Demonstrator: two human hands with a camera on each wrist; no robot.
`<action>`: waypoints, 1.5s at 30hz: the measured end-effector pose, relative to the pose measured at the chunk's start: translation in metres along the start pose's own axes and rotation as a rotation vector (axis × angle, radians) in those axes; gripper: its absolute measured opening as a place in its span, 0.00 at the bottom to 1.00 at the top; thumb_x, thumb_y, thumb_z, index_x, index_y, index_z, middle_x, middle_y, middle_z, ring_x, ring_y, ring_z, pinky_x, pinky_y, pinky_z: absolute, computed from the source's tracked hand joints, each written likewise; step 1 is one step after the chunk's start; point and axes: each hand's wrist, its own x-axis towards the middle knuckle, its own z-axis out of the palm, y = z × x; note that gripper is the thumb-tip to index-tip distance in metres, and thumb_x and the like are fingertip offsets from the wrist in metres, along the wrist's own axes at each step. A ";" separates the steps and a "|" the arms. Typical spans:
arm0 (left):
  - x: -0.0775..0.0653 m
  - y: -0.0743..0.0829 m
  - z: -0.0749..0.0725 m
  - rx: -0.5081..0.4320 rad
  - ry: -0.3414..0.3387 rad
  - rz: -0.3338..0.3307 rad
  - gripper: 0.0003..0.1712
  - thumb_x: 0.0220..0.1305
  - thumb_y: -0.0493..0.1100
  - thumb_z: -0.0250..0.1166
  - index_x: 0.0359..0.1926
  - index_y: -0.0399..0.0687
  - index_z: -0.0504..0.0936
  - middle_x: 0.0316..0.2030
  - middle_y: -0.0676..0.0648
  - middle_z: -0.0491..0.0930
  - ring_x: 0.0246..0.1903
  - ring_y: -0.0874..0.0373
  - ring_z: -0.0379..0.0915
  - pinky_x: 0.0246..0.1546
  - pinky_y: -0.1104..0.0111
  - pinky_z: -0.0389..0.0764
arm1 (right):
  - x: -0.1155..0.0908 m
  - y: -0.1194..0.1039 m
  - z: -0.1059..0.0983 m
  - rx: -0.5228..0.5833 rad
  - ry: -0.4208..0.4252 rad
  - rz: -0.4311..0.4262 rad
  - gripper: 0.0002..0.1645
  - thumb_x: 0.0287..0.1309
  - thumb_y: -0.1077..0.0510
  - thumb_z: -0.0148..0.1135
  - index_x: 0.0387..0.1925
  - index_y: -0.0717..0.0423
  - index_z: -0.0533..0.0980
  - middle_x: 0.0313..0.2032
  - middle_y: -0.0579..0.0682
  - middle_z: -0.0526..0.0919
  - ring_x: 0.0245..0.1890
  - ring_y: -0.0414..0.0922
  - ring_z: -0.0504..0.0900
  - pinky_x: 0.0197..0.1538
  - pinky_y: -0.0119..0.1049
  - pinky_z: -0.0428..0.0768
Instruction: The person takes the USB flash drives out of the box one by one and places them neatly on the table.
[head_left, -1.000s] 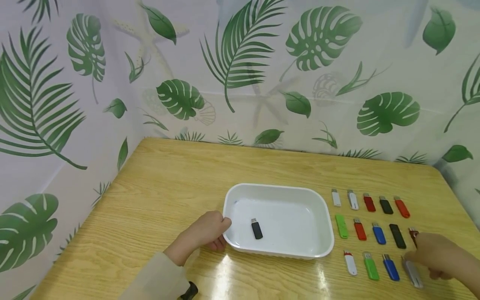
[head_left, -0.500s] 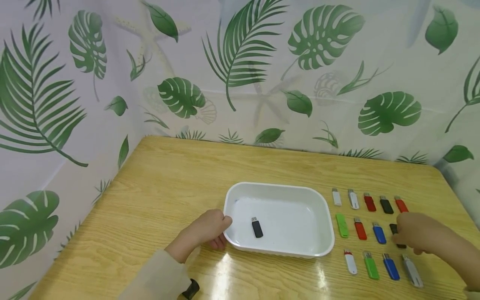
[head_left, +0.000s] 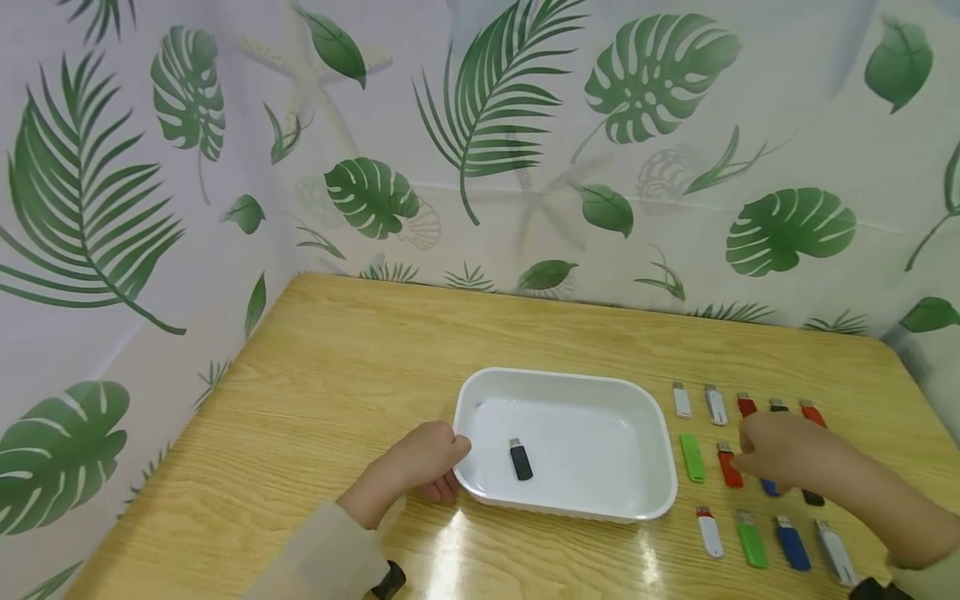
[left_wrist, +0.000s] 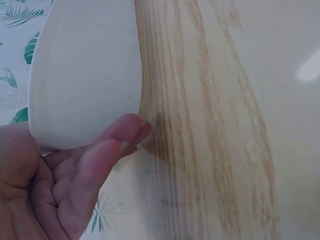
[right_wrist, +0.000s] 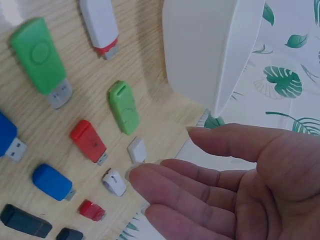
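Note:
My left hand grips the left end of a white plastic tray, thumb at the rim. In the left wrist view its fingers curl against the tray's outer wall. One black USB stick lies inside the tray. My right hand hovers above USB sticks laid out in rows, covering part of them. The right wrist view shows its thumb and fingers apart with nothing seen between them. Near it are a red USB stick, a light green one and a white one.
Towards the table's front lie a white-and-red USB stick, a green one, a blue one and a grey one. A leaf-patterned cloth hangs behind the wooden table.
From the far right of the USB sticks, my right hand has moved left and slightly away from me, over the middle of the rows. The left hand stays on the tray.

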 end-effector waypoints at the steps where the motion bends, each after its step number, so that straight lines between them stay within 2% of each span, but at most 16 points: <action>1: 0.000 0.000 0.000 -0.002 0.000 0.000 0.19 0.61 0.42 0.44 0.23 0.36 0.76 0.15 0.43 0.79 0.14 0.54 0.78 0.16 0.64 0.81 | 0.000 -0.002 0.000 -0.006 0.003 -0.003 0.09 0.59 0.58 0.57 0.25 0.57 0.73 0.18 0.49 0.75 0.15 0.42 0.74 0.23 0.35 0.72; 8: 0.003 -0.003 0.002 0.001 -0.012 -0.003 0.19 0.61 0.42 0.44 0.23 0.36 0.76 0.15 0.43 0.79 0.14 0.54 0.78 0.16 0.64 0.81 | 0.002 -0.019 -0.003 -0.068 0.037 -0.069 0.10 0.59 0.60 0.55 0.22 0.55 0.69 0.16 0.47 0.70 0.15 0.40 0.65 0.22 0.33 0.64; 16: 0.005 -0.002 -0.002 0.005 -0.038 -0.009 0.19 0.61 0.42 0.44 0.23 0.36 0.76 0.14 0.43 0.79 0.14 0.54 0.78 0.15 0.64 0.81 | 0.011 -0.063 -0.011 -0.200 0.108 -0.133 0.10 0.53 0.64 0.56 0.20 0.53 0.68 0.17 0.45 0.67 0.17 0.40 0.63 0.22 0.31 0.60; 22: 0.006 0.002 -0.003 0.012 -0.050 0.000 0.19 0.62 0.41 0.43 0.24 0.35 0.76 0.14 0.42 0.79 0.14 0.53 0.79 0.16 0.63 0.81 | 0.024 -0.088 -0.017 -0.253 0.047 -0.140 0.07 0.55 0.62 0.58 0.24 0.55 0.71 0.20 0.45 0.72 0.17 0.40 0.70 0.21 0.31 0.66; 29: 0.005 0.003 -0.002 0.020 -0.059 -0.011 0.19 0.62 0.41 0.43 0.24 0.35 0.76 0.15 0.42 0.79 0.15 0.52 0.79 0.16 0.63 0.82 | 0.043 -0.111 -0.012 -0.280 -0.022 -0.117 0.07 0.57 0.58 0.60 0.26 0.56 0.75 0.22 0.46 0.76 0.14 0.40 0.76 0.20 0.31 0.71; 36: 0.000 0.004 -0.002 0.012 -0.047 -0.013 0.19 0.61 0.41 0.43 0.24 0.35 0.75 0.14 0.42 0.79 0.15 0.50 0.79 0.16 0.63 0.81 | 0.058 -0.138 -0.007 -0.304 -0.057 -0.143 0.07 0.58 0.58 0.58 0.27 0.56 0.73 0.21 0.47 0.76 0.14 0.41 0.77 0.19 0.31 0.70; 45: 0.000 0.004 -0.001 0.007 -0.040 -0.001 0.19 0.60 0.41 0.43 0.23 0.35 0.75 0.15 0.42 0.79 0.15 0.51 0.79 0.16 0.63 0.81 | 0.074 -0.168 0.003 -0.431 -0.099 -0.182 0.10 0.56 0.59 0.59 0.21 0.55 0.72 0.19 0.48 0.75 0.12 0.42 0.76 0.17 0.31 0.65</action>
